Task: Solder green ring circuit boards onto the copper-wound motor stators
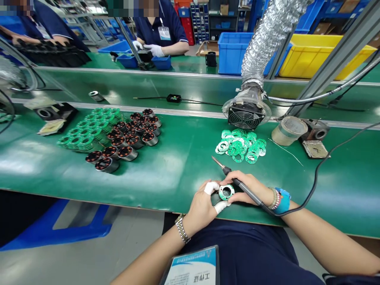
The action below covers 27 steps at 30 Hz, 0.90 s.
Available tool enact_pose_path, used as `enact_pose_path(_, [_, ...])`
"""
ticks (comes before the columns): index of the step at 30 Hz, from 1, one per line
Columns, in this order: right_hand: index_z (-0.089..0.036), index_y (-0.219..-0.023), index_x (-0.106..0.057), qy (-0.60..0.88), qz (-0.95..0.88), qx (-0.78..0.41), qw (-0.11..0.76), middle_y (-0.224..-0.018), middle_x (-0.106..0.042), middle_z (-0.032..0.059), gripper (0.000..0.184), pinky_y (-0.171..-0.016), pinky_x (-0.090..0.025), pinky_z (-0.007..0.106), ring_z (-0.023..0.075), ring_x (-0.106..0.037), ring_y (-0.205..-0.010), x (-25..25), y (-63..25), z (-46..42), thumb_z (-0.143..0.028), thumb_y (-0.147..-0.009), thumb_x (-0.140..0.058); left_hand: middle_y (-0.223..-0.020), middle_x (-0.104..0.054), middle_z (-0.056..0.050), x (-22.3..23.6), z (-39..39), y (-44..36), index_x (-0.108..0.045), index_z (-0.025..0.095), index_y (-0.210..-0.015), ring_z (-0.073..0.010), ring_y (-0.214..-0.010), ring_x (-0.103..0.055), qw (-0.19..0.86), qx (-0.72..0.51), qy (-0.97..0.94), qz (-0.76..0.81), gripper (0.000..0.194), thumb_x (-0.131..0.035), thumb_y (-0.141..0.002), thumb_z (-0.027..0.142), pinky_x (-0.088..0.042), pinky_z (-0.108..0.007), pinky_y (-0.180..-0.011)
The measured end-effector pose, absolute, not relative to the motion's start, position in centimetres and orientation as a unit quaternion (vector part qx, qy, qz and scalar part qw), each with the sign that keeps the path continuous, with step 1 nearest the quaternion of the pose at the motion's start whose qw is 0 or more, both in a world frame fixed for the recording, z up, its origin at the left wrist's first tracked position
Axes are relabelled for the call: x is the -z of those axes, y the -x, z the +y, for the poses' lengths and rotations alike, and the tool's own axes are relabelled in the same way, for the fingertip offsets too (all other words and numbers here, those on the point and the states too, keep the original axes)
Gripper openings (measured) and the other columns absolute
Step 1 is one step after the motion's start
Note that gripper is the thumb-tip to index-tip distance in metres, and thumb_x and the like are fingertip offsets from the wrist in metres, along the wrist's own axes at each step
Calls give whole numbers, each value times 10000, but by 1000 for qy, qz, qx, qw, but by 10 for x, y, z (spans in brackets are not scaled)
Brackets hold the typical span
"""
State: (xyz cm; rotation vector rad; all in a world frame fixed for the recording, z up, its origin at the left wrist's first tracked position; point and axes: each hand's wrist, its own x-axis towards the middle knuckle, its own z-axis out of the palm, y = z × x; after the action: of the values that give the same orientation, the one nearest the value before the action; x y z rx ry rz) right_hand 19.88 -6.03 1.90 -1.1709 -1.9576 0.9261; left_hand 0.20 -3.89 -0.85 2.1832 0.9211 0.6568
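My left hand (pixel 202 208), with white cots on two fingers, pinches a green ring-shaped circuit board (pixel 226 192) near the bench's front edge. My right hand (pixel 247 187) is shut on a black-handled soldering iron (pixel 242 188), whose bare metal tip (pixel 217 162) points up and to the left, apart from the board. A pile of loose green ring boards (pixel 240 145) lies just beyond my hands. Further left stand several copper-wound motor stators (pixel 127 136) in rows, beside stacked green rings (pixel 86 128).
A fume extractor fan (pixel 246 116) with a foil duct (pixel 261 43) stands beyond the boards, and the iron's black cable (pixel 314 186) runs right. Past the green bench (pixel 178 174), a co-worker's white-gloved hands (pixel 154 49) work near blue bins (pixel 234 51).
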Motion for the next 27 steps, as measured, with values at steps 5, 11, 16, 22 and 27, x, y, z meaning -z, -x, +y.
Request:
enact_pose_path(5, [-211, -1103, -488, 445, -741, -343, 367, -993, -625, 50, 496, -773, -503, 281, 168, -621, -894, -9, -199, -65, -368, -692, -718, -1173, -586, -133, 9, -37, 4, -405, 189, -1230, -291, -1114, -536, 353, -236, -839, 340, 704, -715, -645, 428, -433, -480, -948])
enact_pose_path(11, [-220, -1116, -466, 475, -719, -286, 419, -1088, -616, 76, 424, -835, -511, 320, 172, -620, -954, -11, -204, -75, -276, -751, -674, -1082, -656, -73, 7, -34, 3, -509, 223, -1185, -231, -1050, -587, 330, -241, -854, 323, 399, -574, -806, 329, -389, -476, -997])
enact_pose_path(16, [-203, -1061, -508, 525, -652, -331, 435, -854, -647, 33, 253, -740, -538, 273, 131, -648, -781, -10, -198, -77, -189, -817, -574, -1089, -658, -73, 7, -32, 2, -521, 220, -1192, -242, -1047, -591, 328, -243, -853, 326, 447, -614, -773, 344, -403, -473, -989])
enact_pose_path(22, [-195, -993, -490, 540, -593, -397, 447, -902, -648, 55, 176, -671, -534, 262, 115, -634, -699, -12, -189, -71, -198, -821, -525, -1082, -662, -67, 9, -31, 3, -529, 236, -1190, -243, -1043, -594, 326, -240, -856, 323, 443, -617, -771, 349, -395, -482, -994])
enact_pose_path(27, [-209, -987, -467, 548, -587, -382, 457, -913, -658, 50, 201, -663, -529, 253, 121, -640, -704, -8, -189, -71, -183, -803, -542, -1060, -670, -88, 12, -32, 4, -552, 196, -1171, -251, -1059, -583, 314, -239, -857, 331, 437, -608, -774, 369, -413, -473, -978])
